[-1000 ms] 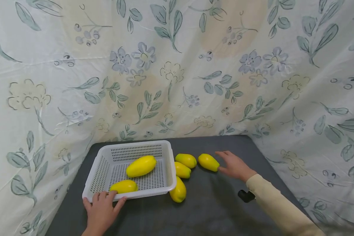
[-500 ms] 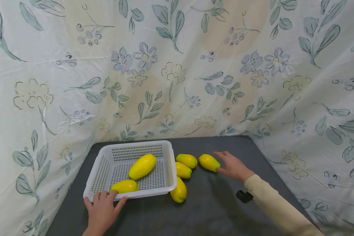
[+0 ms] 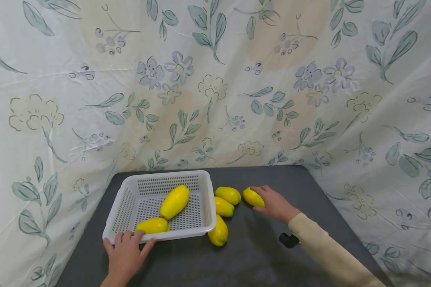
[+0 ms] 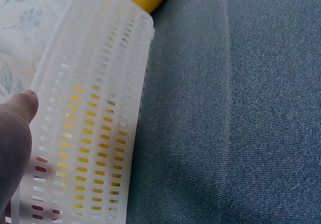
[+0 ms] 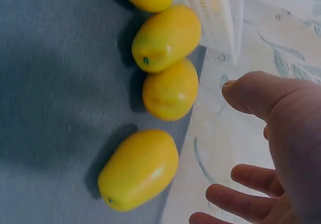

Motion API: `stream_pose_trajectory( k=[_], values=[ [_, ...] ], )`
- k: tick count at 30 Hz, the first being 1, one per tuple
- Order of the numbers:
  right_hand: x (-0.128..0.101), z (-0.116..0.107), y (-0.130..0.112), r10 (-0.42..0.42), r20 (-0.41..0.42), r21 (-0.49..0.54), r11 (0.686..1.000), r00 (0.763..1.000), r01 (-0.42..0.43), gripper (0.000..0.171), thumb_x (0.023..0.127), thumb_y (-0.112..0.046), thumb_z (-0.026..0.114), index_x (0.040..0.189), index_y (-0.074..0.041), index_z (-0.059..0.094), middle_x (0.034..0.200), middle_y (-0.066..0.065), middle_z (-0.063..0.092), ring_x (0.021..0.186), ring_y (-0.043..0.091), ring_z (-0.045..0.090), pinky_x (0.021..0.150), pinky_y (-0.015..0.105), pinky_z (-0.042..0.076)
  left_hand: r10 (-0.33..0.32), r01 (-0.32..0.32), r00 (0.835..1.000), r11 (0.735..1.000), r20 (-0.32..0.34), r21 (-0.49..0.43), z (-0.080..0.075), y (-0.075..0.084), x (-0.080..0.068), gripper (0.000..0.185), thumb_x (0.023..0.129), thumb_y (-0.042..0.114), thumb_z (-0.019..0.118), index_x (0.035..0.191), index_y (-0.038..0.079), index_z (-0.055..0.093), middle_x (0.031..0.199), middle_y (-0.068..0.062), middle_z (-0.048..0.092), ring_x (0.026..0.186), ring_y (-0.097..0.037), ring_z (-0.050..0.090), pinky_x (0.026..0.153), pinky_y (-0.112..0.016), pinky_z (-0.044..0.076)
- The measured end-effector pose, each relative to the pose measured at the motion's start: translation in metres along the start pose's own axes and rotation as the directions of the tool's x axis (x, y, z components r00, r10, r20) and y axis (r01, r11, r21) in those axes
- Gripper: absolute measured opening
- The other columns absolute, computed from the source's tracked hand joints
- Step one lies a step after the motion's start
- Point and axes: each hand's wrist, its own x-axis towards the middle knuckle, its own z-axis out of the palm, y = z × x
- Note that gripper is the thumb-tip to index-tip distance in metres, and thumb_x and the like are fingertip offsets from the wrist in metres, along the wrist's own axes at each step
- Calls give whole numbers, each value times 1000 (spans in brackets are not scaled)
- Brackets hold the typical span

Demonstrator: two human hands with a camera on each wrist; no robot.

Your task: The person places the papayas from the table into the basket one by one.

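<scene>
My left hand [image 3: 125, 252] grips the near rim of a white plastic basket [image 3: 186, 234]; in the left wrist view its thumb [image 4: 22, 106] lies along the rim, while fingers show faintly through the slots. Inside lie a large yellow papaya [image 3: 174, 202], slanting, and a smaller papaya [image 3: 153, 225] by the near wall. My right hand [image 3: 275, 204], fingers spread, reaches over a single papaya [image 3: 252, 197] on the table and partly covers it in the head view. The right wrist view shows that papaya [image 5: 139, 171] apart from the thumb and fingers.
Three more papayas line the basket's right side: one at the back [image 3: 228, 195], a middle one [image 3: 224, 207] and a near one [image 3: 218, 232]. They rest on a dark cloth-covered table [image 3: 258, 255]. A floral curtain [image 3: 215, 99] rises behind and at both sides.
My right hand has moved left, over the lone papaya. In the basket the large papaya has rolled and turned steeper, its near end now by the smaller one. My left hand keeps its hold.
</scene>
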Motion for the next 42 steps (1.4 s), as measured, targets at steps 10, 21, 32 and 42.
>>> stream_pose_trajectory(
  k=[10, 21, 32, 42],
  values=[
    [9, 38, -38, -142, 54, 35, 989, 988, 141, 66, 90, -25, 77, 147, -5, 51, 144, 20, 56, 122, 34, 62, 101, 51, 53, -12, 12, 1000, 1000, 6, 5, 0, -1, 0, 58, 90, 53, 69, 119, 3, 68, 116, -30, 62, 121, -57, 43, 108, -86, 5],
    [12, 94, -70, -156, 176, 113, 984, 972, 137, 66, 86, -41, 78, 144, -20, 56, 131, 7, 59, 98, 16, 57, 92, 37, 56, -5, 5, 1000, 1000, -5, -3, 5, 1, 1, 59, 89, 54, 70, 119, 4, 68, 117, -30, 62, 122, -56, 44, 109, -86, 2],
    [7, 124, -80, -217, 116, 222, 957, 969, 188, 89, 82, -43, 78, 158, -26, 35, 157, 16, 37, 105, 21, 58, 94, 41, 56, 0, 0, 1000, 1000, -13, 2, 4, 0, 2, 58, 90, 55, 69, 119, 5, 69, 116, -28, 63, 122, -56, 45, 109, -86, 6],
    [7, 128, -84, -179, 116, 251, 957, 977, 145, 89, 82, -36, 80, 158, -27, 36, 158, 17, 35, 109, 24, 57, 98, 48, 55, -7, 7, 1000, 1000, 1, 10, 3, 0, 1, 58, 90, 53, 70, 121, 4, 68, 117, -28, 62, 123, -56, 44, 110, -86, 6]
  ],
)
